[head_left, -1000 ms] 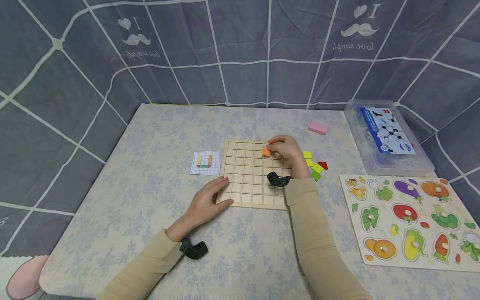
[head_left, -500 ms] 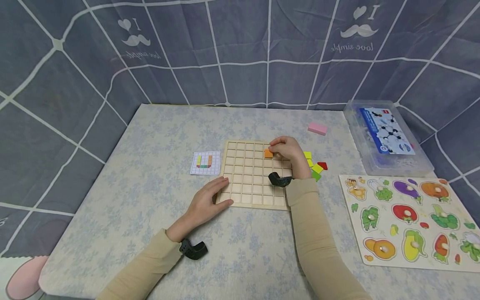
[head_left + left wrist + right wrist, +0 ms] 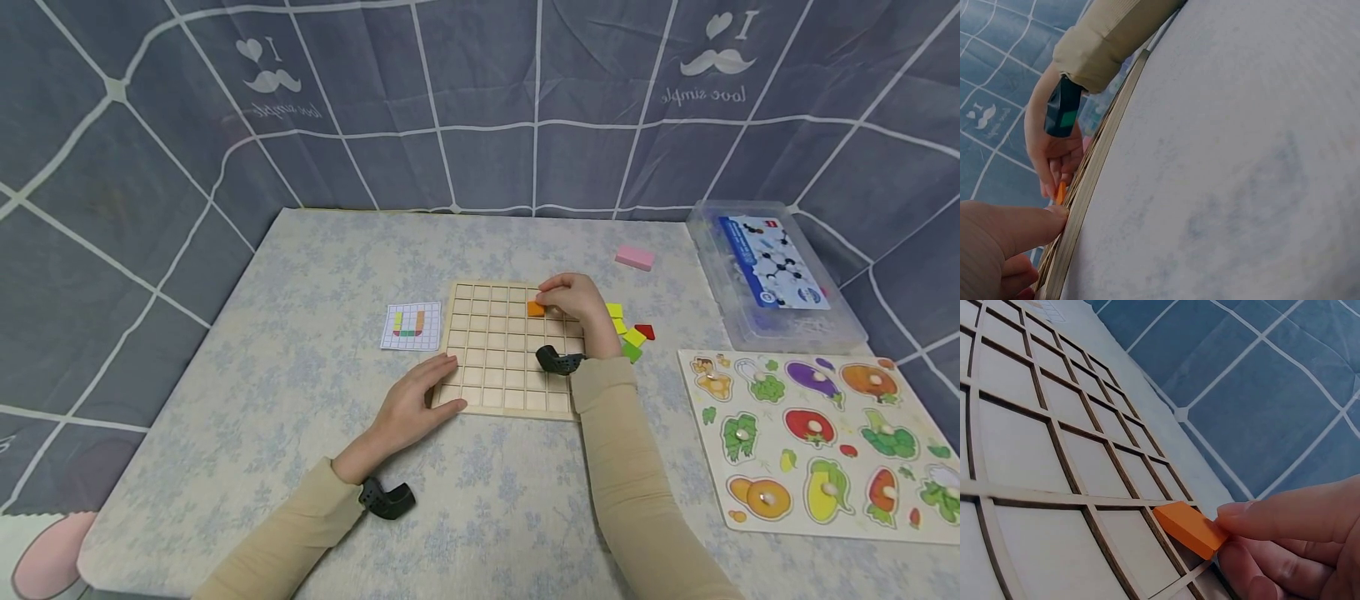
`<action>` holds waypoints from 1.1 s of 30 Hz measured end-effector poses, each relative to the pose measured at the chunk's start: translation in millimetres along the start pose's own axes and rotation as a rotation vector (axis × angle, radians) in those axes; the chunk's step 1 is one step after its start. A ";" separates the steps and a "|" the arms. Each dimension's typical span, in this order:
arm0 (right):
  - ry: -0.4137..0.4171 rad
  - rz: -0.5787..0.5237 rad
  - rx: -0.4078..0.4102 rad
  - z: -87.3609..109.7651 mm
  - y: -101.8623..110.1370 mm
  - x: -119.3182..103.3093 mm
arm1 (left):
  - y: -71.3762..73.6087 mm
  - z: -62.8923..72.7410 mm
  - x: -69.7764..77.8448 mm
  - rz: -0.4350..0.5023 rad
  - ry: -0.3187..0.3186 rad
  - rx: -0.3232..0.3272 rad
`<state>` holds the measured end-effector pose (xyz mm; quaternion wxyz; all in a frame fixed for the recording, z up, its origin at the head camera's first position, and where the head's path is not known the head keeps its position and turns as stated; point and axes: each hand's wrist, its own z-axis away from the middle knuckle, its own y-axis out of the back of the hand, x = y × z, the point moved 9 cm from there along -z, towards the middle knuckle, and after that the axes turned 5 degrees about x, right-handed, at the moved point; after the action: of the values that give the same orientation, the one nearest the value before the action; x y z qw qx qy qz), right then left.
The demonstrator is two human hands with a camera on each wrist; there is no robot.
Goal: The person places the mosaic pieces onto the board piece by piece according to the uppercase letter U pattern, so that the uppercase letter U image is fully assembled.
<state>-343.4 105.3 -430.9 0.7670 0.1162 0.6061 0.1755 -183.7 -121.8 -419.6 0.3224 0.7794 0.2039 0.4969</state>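
Note:
A wooden grid board (image 3: 498, 360) with square cells lies mid-table. My right hand (image 3: 574, 298) pinches an orange square tile (image 3: 1189, 527) between thumb and fingertips over the board's far right part. In the right wrist view the tile is tilted, one edge at a cell's dividers. My left hand (image 3: 409, 403) rests at the board's near left corner, fingers extended, thumb (image 3: 1041, 226) on its edge. Left of the board lies a pattern card (image 3: 411, 326) with a coloured U on a grid. Right of it sit several loose tiles, among them a yellow tile (image 3: 636, 337) and a red piece (image 3: 645, 332).
A pink block (image 3: 635, 257) lies behind the board to the right. The clear plastic box (image 3: 795, 325) with a blue-and-white label stands at the back right. In front of it lies a vegetable puzzle board (image 3: 772, 442). A grey grid-pattern curtain (image 3: 480, 100) hangs behind the table.
My right hand has shifted slightly right and toward me with the orange tile, which now shows more tilted. My left hand has stayed at the board's corner.

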 end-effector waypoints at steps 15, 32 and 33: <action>-0.011 -0.040 -0.011 -0.3 -0.9 2.1 | 0.1 -0.2 1.0 -0.001 -0.004 0.004; 0.143 -0.004 -0.003 27.0 34.9 -41.5 | 1.4 0.8 4.4 0.002 -0.030 0.013; 0.156 0.001 0.011 29.8 41.7 -45.0 | 1.3 0.6 4.1 0.001 -0.030 0.013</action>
<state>-329.0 125.9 -367.5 0.7167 0.1066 0.6649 0.1812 -181.4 -120.2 -416.2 0.3202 0.7889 0.2018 0.4842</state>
